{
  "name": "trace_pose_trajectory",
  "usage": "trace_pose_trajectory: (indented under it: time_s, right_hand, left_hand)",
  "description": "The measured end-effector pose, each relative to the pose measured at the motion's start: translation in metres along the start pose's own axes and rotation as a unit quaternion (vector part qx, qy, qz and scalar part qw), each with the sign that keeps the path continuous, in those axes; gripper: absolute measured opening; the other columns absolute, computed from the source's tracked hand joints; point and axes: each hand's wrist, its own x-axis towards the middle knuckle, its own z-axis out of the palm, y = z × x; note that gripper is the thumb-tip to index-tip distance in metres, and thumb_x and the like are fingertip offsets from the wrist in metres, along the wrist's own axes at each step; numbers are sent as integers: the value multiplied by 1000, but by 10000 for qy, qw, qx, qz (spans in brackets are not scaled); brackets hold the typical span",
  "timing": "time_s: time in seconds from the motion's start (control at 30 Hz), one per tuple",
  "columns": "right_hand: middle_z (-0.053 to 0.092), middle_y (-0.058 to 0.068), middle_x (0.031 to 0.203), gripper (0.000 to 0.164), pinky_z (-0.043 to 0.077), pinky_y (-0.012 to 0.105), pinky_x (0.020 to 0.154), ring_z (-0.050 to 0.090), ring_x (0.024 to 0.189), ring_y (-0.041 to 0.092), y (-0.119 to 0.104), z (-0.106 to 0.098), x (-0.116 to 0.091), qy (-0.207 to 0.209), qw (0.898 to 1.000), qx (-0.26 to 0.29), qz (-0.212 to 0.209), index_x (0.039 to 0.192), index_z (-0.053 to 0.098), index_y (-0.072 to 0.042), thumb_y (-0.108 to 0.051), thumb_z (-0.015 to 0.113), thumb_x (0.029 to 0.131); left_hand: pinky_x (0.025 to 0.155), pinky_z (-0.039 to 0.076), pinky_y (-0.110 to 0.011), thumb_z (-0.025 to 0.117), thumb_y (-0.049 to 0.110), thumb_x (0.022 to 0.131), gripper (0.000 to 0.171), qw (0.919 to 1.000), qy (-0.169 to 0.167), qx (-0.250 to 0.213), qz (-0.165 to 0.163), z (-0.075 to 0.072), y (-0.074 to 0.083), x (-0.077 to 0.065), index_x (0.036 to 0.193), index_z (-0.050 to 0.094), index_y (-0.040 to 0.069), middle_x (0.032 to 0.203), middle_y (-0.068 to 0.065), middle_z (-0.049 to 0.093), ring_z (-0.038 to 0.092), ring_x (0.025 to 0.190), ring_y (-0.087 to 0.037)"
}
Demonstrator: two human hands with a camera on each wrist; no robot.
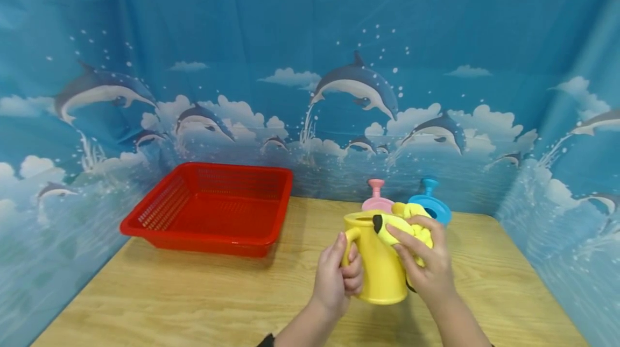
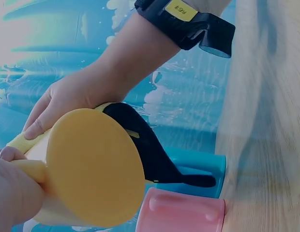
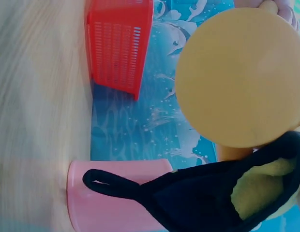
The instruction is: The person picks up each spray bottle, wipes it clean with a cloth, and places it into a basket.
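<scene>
My left hand (image 1: 339,277) grips the handle of a yellow watering can (image 1: 380,271), lifted above the table and tilted. In both wrist views the can's round flat base (image 2: 97,169) faces the camera. My right hand (image 1: 431,263) pinches a bunched yellow cleaning cloth (image 1: 394,226) with black edging against the can's upper right side. A black part of the cloth (image 3: 198,198), ending in a hanging loop, dangles below the can in the wrist views. The cloth and right hand hide the can's far right side.
Behind the hands stand a pink watering can (image 1: 375,205) and a blue watering can (image 1: 439,210), near the table's back edge. A red plastic basket (image 1: 205,242) with slotted walls sits at the back left of the wooden table (image 1: 194,298). A dolphin-print curtain (image 1: 271,24) surrounds the table.
</scene>
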Motion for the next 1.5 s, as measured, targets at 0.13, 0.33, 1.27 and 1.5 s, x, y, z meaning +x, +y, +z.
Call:
trace_pose_trajectory:
  time_s: [0.13,0.33,1.27,1.5]
  right_hand:
    - [51,29,98,30,36,18,101,48,108,19,0,3,-1,-118,9998,58,-159,98,74,-9,-35,59,95]
    - [52,27,100,26,33,23,105,46,102,26,1,7,-5,-466,9978,177,-431,105,75,-17,-35,57,95]
    - [50,27,102,25,33,24,106,45,114,22,3,4,-1,-652,9934,738,-590,108,74,-16,-31,59,95]
    - [49,29,101,29,37,18,102,46,113,17,8,-2,-4,-313,9984,450,-163,103,74,-10,-34,59,94]
  left_hand:
    - [39,14,-18,23,39,106,43,9998,165,-57,-60,-3,3,2,70,34,18,47,15,26,21,39,3]
    - [39,11,-19,19,36,107,43,9993,317,-195,63,-9,8,5,69,32,19,47,16,26,19,39,3]
    - [40,7,-23,15,38,107,46,9987,19,-495,107,-18,17,9,68,34,21,48,16,27,18,39,0]
    - [39,8,-21,15,36,107,45,9989,-198,-424,-64,-10,7,5,69,34,21,48,16,27,19,39,1]
